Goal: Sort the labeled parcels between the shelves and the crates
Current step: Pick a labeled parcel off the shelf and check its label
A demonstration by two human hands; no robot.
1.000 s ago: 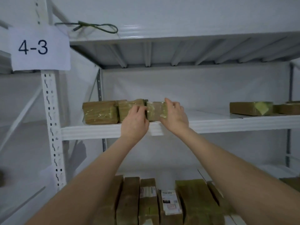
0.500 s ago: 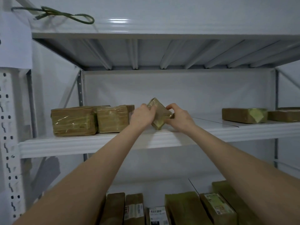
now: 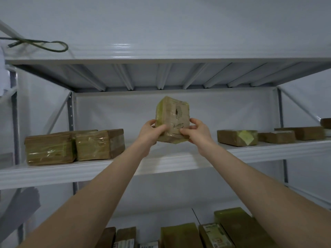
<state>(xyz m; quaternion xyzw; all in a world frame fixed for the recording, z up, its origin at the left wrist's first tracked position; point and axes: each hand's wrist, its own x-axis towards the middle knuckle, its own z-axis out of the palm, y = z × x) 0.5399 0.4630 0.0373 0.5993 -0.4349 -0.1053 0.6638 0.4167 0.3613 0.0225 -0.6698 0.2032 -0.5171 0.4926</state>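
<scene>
Gripping its lower sides, the left hand (image 3: pixel 150 134) and right hand (image 3: pixel 197 133) hold one parcel (image 3: pixel 172 117) between them. It stands on end, long side pointing up above both hands, and seems clear of the shelf (image 3: pixel 161 164) below them.

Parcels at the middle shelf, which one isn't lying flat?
The tape-wrapped parcel held upright between the left hand and right hand, label facing the camera. The other parcels all lie flat on the shelf.

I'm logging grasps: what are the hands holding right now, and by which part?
One tape-wrapped parcel, upright: the left hand and right hand grip its lower end from either side, thumbs on the front face.
</scene>
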